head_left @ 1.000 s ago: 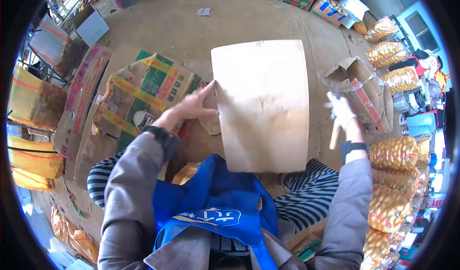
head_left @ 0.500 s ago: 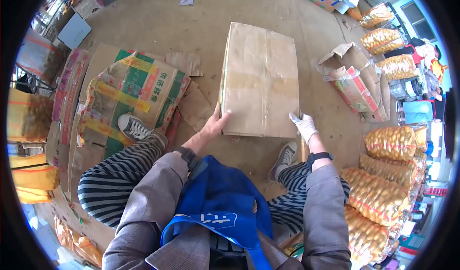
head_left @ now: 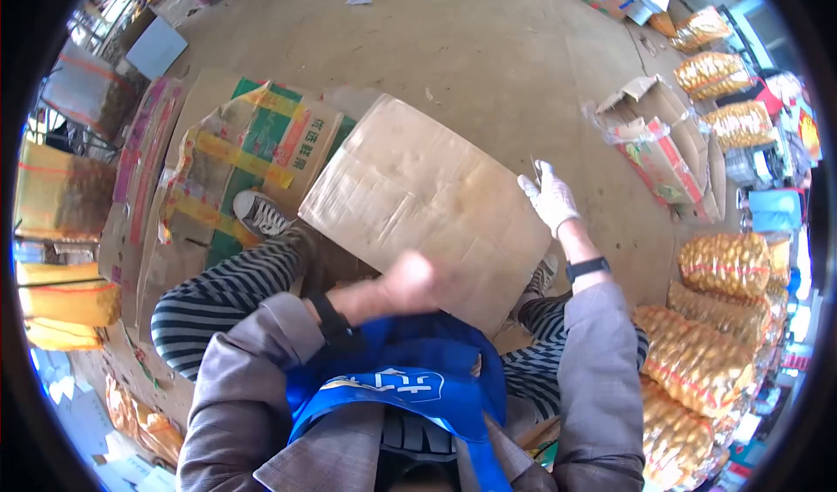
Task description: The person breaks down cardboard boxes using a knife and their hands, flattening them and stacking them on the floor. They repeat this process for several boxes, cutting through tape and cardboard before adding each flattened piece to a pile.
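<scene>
A plain brown cardboard box lies turned at an angle in front of me, between my shoes. My left hand, bare and smeared by motion, is over the box's near left edge; its fingers cannot be made out. At the box's right corner is my right hand in a white glove, thumb and forefinger raised around something thin and dark that is too small to name. The box's underside is hidden.
Flattened printed cartons lie on the left under my shoe. An open torn carton stands to the right. Bulging net sacks line the right side. More yellow sacks are stacked at left. People are at the far right.
The box has turned clockwise and come nearer to me, showing a different face. My left hand has left its side and moved towards me. My right hand has moved slightly up.
</scene>
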Demonstrator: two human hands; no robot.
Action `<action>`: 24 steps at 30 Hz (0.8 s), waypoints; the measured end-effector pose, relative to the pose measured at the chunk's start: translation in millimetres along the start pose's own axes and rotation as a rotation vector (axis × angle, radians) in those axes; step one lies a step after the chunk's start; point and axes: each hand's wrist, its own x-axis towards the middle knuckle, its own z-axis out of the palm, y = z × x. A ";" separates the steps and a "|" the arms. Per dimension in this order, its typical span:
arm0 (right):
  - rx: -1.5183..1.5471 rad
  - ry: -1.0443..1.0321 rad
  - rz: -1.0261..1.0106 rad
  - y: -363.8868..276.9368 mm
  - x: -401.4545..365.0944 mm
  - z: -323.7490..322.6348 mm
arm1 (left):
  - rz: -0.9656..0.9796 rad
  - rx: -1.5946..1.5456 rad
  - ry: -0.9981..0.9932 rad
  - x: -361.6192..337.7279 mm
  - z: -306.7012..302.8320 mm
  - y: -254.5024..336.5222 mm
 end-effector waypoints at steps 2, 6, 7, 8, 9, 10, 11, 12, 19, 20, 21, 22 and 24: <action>0.053 0.096 -0.019 -23.3 -5.9 11.9 | -0.361 0.294 0.389 1.0 -43.3 -59.2; 0.222 0.044 -0.444 -93.2 -21.1 29.3 | -0.826 0.684 0.556 -52.5 -59.0 -134.7; 0.265 0.019 -0.454 -112.6 -21.5 40.6 | -0.933 0.411 0.501 -64.7 -58.3 -134.6; 0.308 0.000 -0.464 -131.4 -17.7 51.1 | -1.023 0.136 0.440 -70.8 -59.2 -136.1; 0.249 -0.095 -0.443 -146.4 -10.1 60.8 | -0.998 0.184 0.458 -72.3 -57.7 -138.2; 0.188 -0.193 -0.422 -158.9 -3.6 71.8 | -0.974 0.228 0.476 -72.9 -53.6 -140.0; 0.045 -0.150 -0.464 -169.5 1.4 83.0 | -0.947 0.275 0.504 -70.7 -53.0 -141.5; 0.012 -0.172 -0.428 -175.2 6.0 88.9 | -0.947 0.267 0.512 -70.1 -53.1 -142.4; -0.052 -0.204 -0.337 -189.8 -0.6 97.6 | -0.993 0.208 0.467 -70.9 -57.5 -135.6; -0.049 -0.157 -0.383 -182.3 -6.2 100.5 | -0.988 0.202 0.456 -72.8 -57.9 -134.7; -0.047 -0.104 -0.430 -175.2 -10.7 101.1 | -0.982 0.209 0.460 -74.7 -57.3 -136.4; -0.071 -0.118 -0.393 -171.5 -17.1 96.5 | -0.974 0.215 0.467 -75.9 -56.5 -138.5; -0.124 -0.152 -0.311 -160.6 -34.4 87.9 | -0.966 0.224 0.475 -79.9 -51.8 -142.8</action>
